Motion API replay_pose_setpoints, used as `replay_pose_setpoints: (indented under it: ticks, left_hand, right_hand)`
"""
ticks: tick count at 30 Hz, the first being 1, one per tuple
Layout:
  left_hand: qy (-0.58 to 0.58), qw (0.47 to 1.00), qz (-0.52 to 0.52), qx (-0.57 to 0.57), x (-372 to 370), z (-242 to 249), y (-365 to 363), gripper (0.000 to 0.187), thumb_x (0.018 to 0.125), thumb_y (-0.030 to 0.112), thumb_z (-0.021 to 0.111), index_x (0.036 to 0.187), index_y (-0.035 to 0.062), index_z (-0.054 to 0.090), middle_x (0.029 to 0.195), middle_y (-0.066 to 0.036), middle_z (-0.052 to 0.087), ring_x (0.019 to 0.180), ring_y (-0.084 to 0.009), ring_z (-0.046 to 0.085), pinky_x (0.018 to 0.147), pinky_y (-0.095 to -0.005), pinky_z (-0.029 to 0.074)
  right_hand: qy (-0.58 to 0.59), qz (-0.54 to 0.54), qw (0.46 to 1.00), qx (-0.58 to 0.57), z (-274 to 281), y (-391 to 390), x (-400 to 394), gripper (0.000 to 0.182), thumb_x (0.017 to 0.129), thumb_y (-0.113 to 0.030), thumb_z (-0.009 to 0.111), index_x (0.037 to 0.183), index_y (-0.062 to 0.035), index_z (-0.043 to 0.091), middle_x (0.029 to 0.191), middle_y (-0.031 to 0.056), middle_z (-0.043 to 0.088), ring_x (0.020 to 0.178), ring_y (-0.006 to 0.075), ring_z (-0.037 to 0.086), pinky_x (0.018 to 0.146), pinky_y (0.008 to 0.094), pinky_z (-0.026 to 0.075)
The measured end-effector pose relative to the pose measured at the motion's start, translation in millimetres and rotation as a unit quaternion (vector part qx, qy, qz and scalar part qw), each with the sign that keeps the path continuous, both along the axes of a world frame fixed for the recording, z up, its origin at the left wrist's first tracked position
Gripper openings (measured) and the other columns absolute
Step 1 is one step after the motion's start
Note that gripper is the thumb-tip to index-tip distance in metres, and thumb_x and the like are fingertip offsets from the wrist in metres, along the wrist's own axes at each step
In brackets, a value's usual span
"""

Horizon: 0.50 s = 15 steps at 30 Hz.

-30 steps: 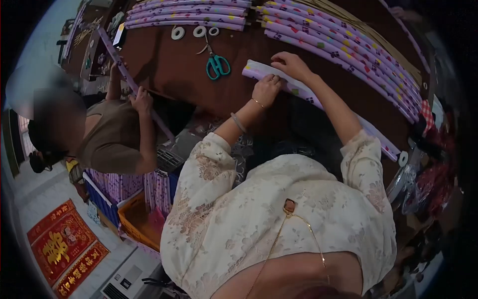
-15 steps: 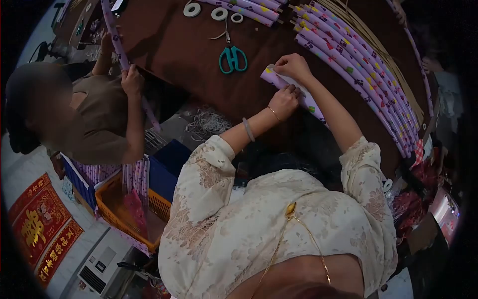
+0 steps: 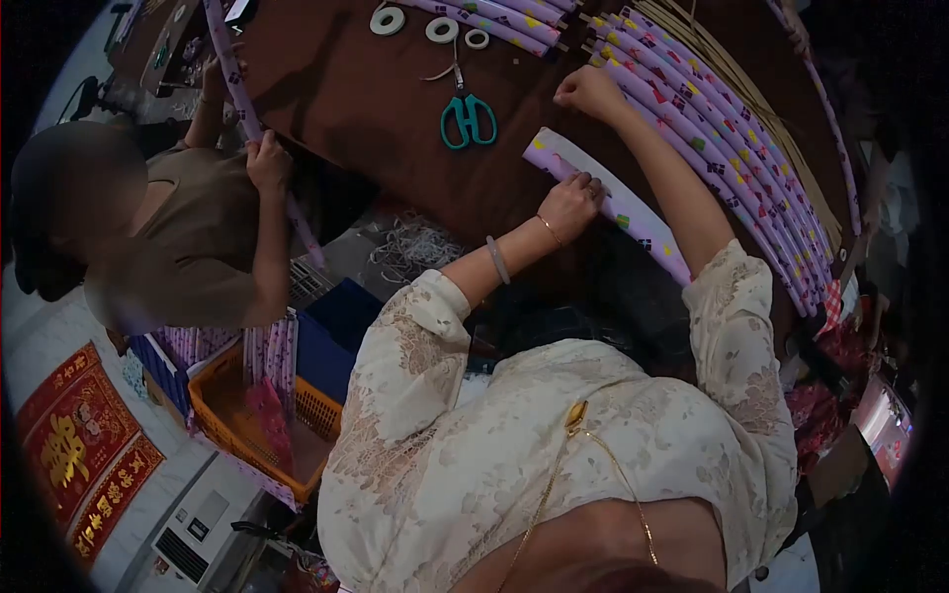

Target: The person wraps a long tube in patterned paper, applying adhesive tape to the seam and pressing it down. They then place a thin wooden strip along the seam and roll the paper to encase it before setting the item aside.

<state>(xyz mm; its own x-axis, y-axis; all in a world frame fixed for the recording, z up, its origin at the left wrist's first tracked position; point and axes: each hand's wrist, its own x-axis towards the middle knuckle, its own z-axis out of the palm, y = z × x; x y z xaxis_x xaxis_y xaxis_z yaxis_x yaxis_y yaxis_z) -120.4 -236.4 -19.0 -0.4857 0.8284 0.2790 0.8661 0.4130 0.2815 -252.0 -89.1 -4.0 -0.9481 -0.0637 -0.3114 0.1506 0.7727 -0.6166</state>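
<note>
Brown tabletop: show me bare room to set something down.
The widest bare patch on the brown tabletop lies between the scissors and the co-worker's patterned roll. A smaller gap separates the scissors from the purple roll under the left hand. Crowded: the right side, with wrapped rolls.

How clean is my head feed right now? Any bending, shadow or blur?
Head view: dim, with black curved edges; the wrapped rolls on the right look bowed, probably lens distortion; a soft shadow crosses the brown tablecloth; the co-worker's head is blurred out; the left hand, right hand and teal-handled scissors read fairly clearly.
</note>
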Motion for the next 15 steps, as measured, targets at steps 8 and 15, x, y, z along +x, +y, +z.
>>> replay_pose_setpoints:
  ticks: [8,15]
  left_hand:
    - [-0.023,0.999,-0.01,-0.027,1.1,5.9,-2.4,0.029,0.068,0.01,0.052,0.096,0.0021,0.058,0.094,-0.008,0.055,0.09,-0.0217,0.052,0.079,-0.0296,0.046]
    - [-0.018,0.999,-0.022,-0.023,0.4,3.2,-3.1,0.03,0.068,0.01,0.052,0.096,0.0022,0.058,0.094,-0.008,0.055,0.091,-0.0223,0.052,0.079,-0.0304,0.046]
  right_hand:
    - [-0.028,0.205,0.976,-0.06,7.2,-16.2,24.4,0.026,0.061,-0.024,0.07,0.077,-0.0063,0.061,0.075,0.009,0.062,0.073,0.0251,0.061,0.063,0.0356,0.047]
    - [-0.023,0.193,0.981,0.007,-2.6,-22.4,14.2,0.016,0.057,-0.017,0.066,0.07,-0.0086,0.067,0.07,0.0086,0.064,0.068,0.0245,0.062,0.061,0.0352,0.049]
